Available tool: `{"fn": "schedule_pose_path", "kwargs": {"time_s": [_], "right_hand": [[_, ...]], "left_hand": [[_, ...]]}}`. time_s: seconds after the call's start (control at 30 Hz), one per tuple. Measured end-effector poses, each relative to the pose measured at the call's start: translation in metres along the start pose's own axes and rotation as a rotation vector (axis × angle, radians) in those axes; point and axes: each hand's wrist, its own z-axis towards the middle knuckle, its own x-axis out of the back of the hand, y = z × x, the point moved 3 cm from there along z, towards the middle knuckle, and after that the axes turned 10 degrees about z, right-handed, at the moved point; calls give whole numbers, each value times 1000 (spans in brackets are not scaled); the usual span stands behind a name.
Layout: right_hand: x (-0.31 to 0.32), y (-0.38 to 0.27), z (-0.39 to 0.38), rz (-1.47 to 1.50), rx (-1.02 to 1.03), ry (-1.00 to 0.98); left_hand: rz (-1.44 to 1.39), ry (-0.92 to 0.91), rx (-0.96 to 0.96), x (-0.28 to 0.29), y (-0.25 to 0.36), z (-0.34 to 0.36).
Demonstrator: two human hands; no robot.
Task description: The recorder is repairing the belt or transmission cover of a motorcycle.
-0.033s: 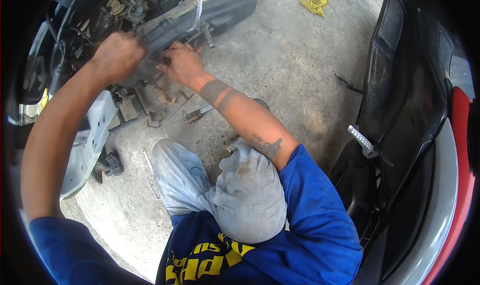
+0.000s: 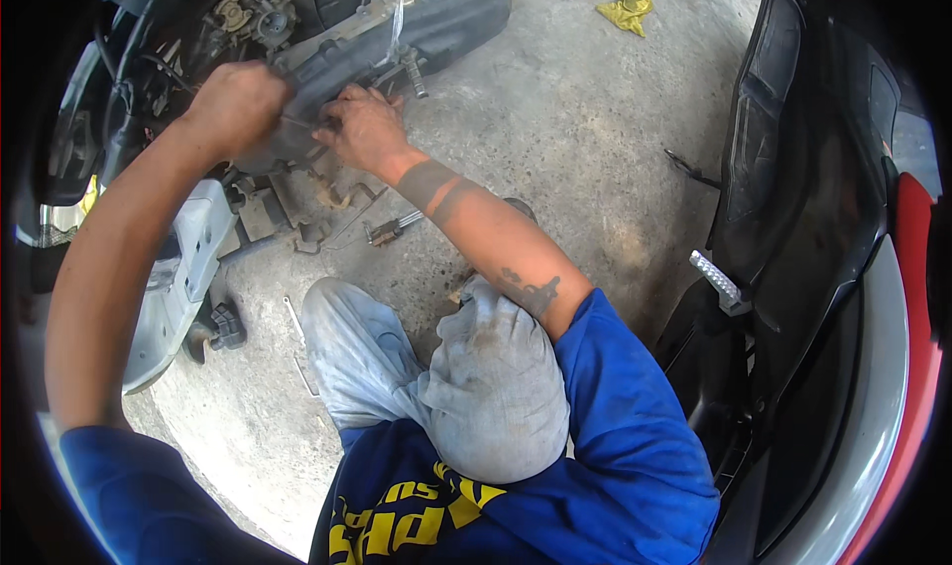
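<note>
Both hands work at the near side of a scooter's dark engine and transmission case (image 2: 446, 15). My left hand (image 2: 238, 109) is closed like a fist beside the case's near end; whatever it grips is hidden. To its right, my right hand (image 2: 364, 129) has curled fingers pressed together under the case's lower edge. Something small and dark at its fingertips is too hidden to name. A thin line, perhaps a wire or a slim tool, shows faintly between the hands. Just above the right hand a metal bolt-like peg (image 2: 414, 74) sticks out, near a pale plastic strip (image 2: 397, 25) on the case.
A carburettor (image 2: 268, 25) sits beyond my left hand. Metal brackets (image 2: 309, 236) and a rod-shaped metal part (image 2: 390, 228) lie near my knee, with a spanner (image 2: 295, 317). Another scooter (image 2: 793, 218) stands at right, its footpeg (image 2: 719, 280) jutting out. A yellow cloth (image 2: 627, 10) lies farther off.
</note>
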Motion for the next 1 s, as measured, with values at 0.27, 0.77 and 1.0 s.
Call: {"fn": "schedule_pose_path", "kwargs": {"time_s": [0.27, 0.77, 1.0], "right_hand": [[-1, -3, 4, -37, -38, -61], [-3, -11, 7, -93, -71, -47], [-5, -19, 9, -54, -34, -25]], "left_hand": [[-624, -860, 593, 25, -15, 13], [-696, -726, 647, 20, -21, 2], [183, -143, -218, -11, -22, 3]]}}
